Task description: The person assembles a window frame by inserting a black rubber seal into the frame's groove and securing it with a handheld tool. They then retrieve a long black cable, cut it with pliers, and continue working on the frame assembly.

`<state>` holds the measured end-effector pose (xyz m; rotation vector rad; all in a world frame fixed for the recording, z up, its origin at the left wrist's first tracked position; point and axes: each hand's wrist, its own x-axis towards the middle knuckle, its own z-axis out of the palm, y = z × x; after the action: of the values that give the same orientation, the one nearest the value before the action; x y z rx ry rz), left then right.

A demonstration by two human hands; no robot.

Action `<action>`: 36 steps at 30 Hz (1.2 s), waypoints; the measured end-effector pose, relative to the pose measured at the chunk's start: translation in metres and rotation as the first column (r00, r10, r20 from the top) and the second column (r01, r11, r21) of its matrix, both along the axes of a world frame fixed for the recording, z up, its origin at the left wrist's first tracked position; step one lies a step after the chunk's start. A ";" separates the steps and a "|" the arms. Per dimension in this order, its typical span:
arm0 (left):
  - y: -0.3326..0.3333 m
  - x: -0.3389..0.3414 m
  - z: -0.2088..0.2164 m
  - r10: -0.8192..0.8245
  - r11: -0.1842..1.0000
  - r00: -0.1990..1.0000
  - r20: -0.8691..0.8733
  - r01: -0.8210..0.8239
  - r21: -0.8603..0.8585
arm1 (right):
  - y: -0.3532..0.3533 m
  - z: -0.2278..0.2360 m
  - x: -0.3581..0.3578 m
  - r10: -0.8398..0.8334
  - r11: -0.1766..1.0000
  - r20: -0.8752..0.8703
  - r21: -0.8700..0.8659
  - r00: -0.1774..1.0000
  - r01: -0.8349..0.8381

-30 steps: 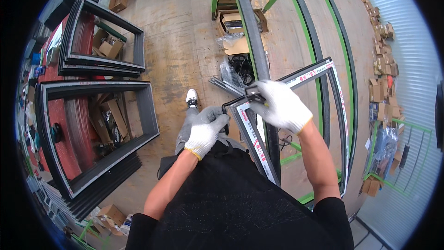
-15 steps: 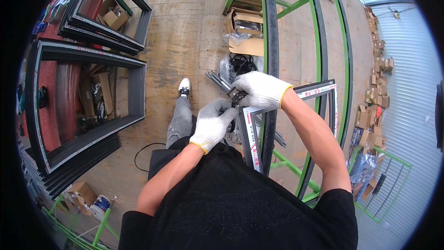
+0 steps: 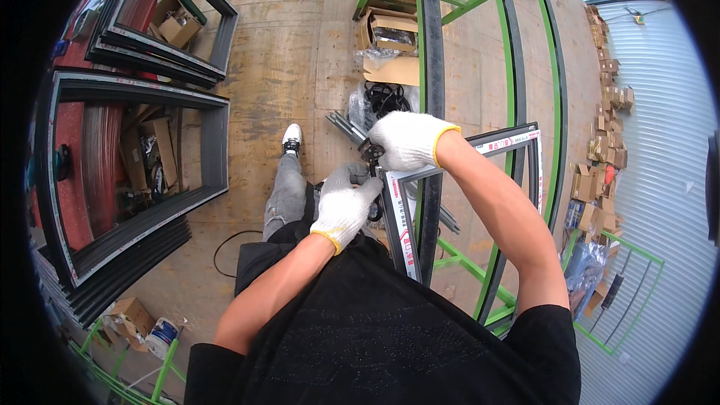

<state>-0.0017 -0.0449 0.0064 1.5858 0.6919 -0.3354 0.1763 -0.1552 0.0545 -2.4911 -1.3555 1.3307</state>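
My left hand [image 3: 345, 207], in a white knit glove with a yellow cuff, is closed at the near corner of a small dark window frame [image 3: 480, 146] faced with printed white film. What its fingers pinch is hidden. Just beyond, my right hand [image 3: 410, 140], gloved alike, grips a small black fitting [image 3: 371, 154] at that same corner. The fitting's exact kind is too small to tell. The frame lies across the dark-topped bars of a green rack [image 3: 431, 90]. Grey metal strips [image 3: 346, 127] stick out beyond my fingers.
Larger dark frames [image 3: 217, 142] stand at the left, with more stacked beneath. Open cardboard boxes [image 3: 394, 34] and black cable [image 3: 386, 97] lie by the rack. More cartons [image 3: 592, 184] line the corrugated wall at the right. A thin cable [image 3: 225, 244] loops over the floor near my leg.
The whole view has shifted slightly. Both hands stay at the frame's corner, and the black fitting in my right fingers appears a little turned.
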 end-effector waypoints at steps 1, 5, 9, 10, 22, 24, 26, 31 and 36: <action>0.001 0.002 -0.001 -0.032 0.998 0.999 -0.012 0.031 -0.053 | 0.000 -0.001 -0.001 0.010 1.000 0.015 -0.001 1.000 -0.010; 0.005 0.012 -0.006 -0.137 0.985 0.989 -0.052 0.131 -0.116 | 0.001 -0.001 -0.001 0.038 0.999 0.071 -0.010 0.997 -0.037; -0.001 0.018 -0.015 -0.203 0.979 0.977 -0.060 0.203 -0.007 | 0.001 0.000 -0.001 0.028 0.999 0.114 -0.024 0.993 -0.026; -0.004 0.018 -0.017 -0.188 0.982 0.980 -0.062 0.188 -0.015 | 0.000 0.000 -0.001 0.026 0.999 0.123 -0.034 0.992 -0.022; 0.001 0.029 -0.017 -0.194 0.976 0.980 0.041 0.197 -0.094 | -0.008 0.005 0.008 -0.136 0.988 0.029 -0.064 0.990 0.137; 0.001 0.031 -0.017 -0.205 0.971 0.979 -0.018 0.201 -0.133 | -0.008 0.007 0.010 -0.127 0.991 0.010 -0.040 0.992 0.128; 0.001 0.031 -0.021 -0.210 0.975 0.977 0.029 0.212 -0.072 | -0.008 0.011 0.011 -0.163 0.985 -0.014 -0.057 0.987 0.162; 0.006 0.028 -0.036 -0.216 0.954 0.970 0.115 0.234 -0.184 | -0.003 0.010 0.009 -0.193 0.978 -0.004 -0.079 0.981 0.192; 0.012 0.030 -0.047 -0.165 0.929 0.976 0.144 0.203 -0.310 | -0.006 0.008 0.012 -0.153 0.986 0.049 -0.059 0.987 0.156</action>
<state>0.0288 -0.0334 -0.0402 1.3451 0.3752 -0.4676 0.1879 -0.1610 0.0628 -2.6194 -1.1166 1.3129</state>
